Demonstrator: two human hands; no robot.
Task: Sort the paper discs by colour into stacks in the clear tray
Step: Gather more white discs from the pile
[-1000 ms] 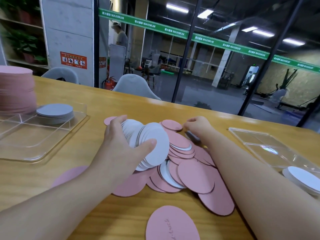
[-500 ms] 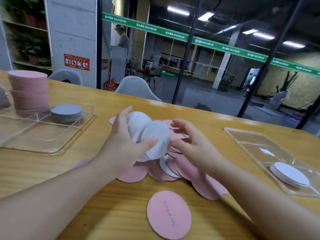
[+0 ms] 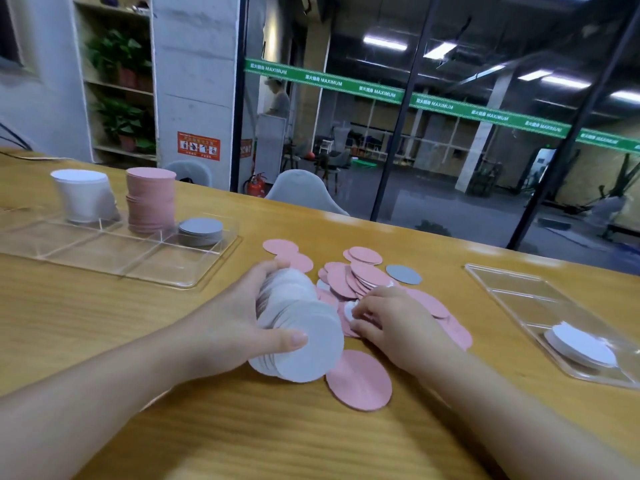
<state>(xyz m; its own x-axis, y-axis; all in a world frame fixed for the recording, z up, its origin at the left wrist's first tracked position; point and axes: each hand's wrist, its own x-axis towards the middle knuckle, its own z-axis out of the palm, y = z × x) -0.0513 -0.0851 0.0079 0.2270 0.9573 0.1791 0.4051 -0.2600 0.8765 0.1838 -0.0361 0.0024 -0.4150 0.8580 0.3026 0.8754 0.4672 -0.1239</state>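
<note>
While the left hand (image 3: 235, 327) grips a fat wad of white discs (image 3: 298, 330) over the table (image 3: 104, 323), the right hand (image 3: 391, 320) pinches a white disc in the pink pile (image 3: 363, 282). Tray (image 3: 114, 251) sits far left with white, pink and grey stacks.
</note>
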